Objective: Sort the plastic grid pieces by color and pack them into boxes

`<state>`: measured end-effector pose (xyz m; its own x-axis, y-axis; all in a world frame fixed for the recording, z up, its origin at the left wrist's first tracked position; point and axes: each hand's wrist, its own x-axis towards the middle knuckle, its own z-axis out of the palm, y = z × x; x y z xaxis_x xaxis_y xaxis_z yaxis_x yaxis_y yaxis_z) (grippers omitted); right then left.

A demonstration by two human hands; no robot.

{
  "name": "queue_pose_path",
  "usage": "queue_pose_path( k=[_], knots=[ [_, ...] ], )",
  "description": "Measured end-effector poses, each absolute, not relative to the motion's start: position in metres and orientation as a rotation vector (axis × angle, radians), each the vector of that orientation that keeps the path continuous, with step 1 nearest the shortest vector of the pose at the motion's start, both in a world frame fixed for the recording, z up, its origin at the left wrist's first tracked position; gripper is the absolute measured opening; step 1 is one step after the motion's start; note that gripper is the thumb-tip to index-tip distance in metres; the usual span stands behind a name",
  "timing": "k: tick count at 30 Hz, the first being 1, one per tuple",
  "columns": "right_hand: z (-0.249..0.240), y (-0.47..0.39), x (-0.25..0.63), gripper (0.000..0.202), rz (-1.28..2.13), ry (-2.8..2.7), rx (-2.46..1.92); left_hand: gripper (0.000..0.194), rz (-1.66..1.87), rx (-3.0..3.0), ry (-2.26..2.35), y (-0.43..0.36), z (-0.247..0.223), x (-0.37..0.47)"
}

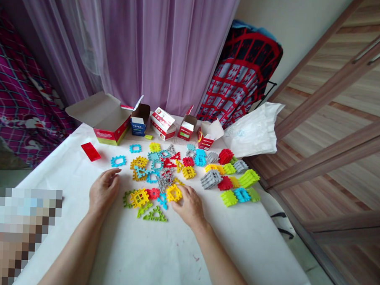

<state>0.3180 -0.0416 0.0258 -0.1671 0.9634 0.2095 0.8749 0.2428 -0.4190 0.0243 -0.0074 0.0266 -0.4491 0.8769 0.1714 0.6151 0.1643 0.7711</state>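
My right hand [189, 204] is closed on a yellow interlocking plastic block piece [174, 193], gripping its right side. My left hand [104, 190] rests over the table to the left, its fingers loosely curved and a gap showing between thumb and forefinger; nothing is visible in it. Just beyond it lies a blue square frame piece [118, 161]. Between both hands spread loose pieces, among them a yellow frame piece [139, 198], a green triangle piece [156, 214], a red piece [153, 193] and a grey piece [165, 179].
Stacked pieces sorted by colour, including a grey stack [211, 179], stand to the right. Behind them is a row of open cartons, with a large box [110, 124] and a blue box [139, 125]. A red card-like piece [90, 152] lies left; a white bag [256, 130] stands back right.
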Motion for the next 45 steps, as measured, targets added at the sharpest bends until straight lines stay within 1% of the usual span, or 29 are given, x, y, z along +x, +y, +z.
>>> queue_pose_path(
  k=[3, 6, 12, 16, 21, 25, 27, 30, 31, 33, 36, 45],
  knots=[
    [0.018, -0.04, 0.32, 0.057, 0.263, -2.046, -1.615, 0.036, 1.16, 1.43, 2.128, -0.008, 0.028, 0.024],
    [0.014, -0.042, 0.324, 0.056, 0.265, -2.012, -1.578, 0.036, 1.169, 1.43, 2.121, -0.007, 0.026, 0.024],
    [0.015, -0.05, 0.333, 0.058, 0.294, -1.94, -1.685, 0.034, 1.181, 1.419, 2.126, -0.006, 0.023, 0.023],
    [0.014, -0.054, 0.343, 0.059, 0.342, -1.927, -1.674, 0.032, 1.179, 1.425, 2.124, -0.006, 0.023, 0.023],
    [0.027, -0.046, 0.37, 0.062, 0.441, -2.051, -1.669, 0.033, 1.153, 1.423, 2.134, -0.006, 0.025, 0.024],
    [0.043, -0.036, 0.383, 0.065, 0.342, -2.16, -1.668, 0.032, 1.161, 1.443, 2.14, -0.006, 0.027, 0.025],
    [0.049, -0.035, 0.38, 0.06, 0.272, -2.132, -1.765, 0.031, 1.173, 1.451, 2.138, -0.007, 0.028, 0.024],
    [0.054, -0.042, 0.364, 0.041, 0.194, -2.026, -2.045, 0.032, 1.154, 1.438, 2.144, -0.007, 0.028, 0.025],
    [0.055, -0.045, 0.357, 0.041, 0.179, -2.003, -2.127, 0.032, 1.143, 1.434, 2.147, -0.007, 0.028, 0.025],
    [0.058, -0.05, 0.345, 0.049, 0.171, -1.998, -2.227, 0.033, 1.122, 1.433, 2.153, -0.006, 0.028, 0.025],
    [0.06, -0.05, 0.335, 0.054, 0.2, -2.031, -2.257, 0.034, 1.121, 1.428, 2.151, -0.005, 0.028, 0.025],
    [0.064, -0.039, 0.371, 0.064, 0.301, -2.373, -1.91, 0.032, 1.15, 1.421, 2.143, -0.006, 0.026, 0.025]
  ],
)
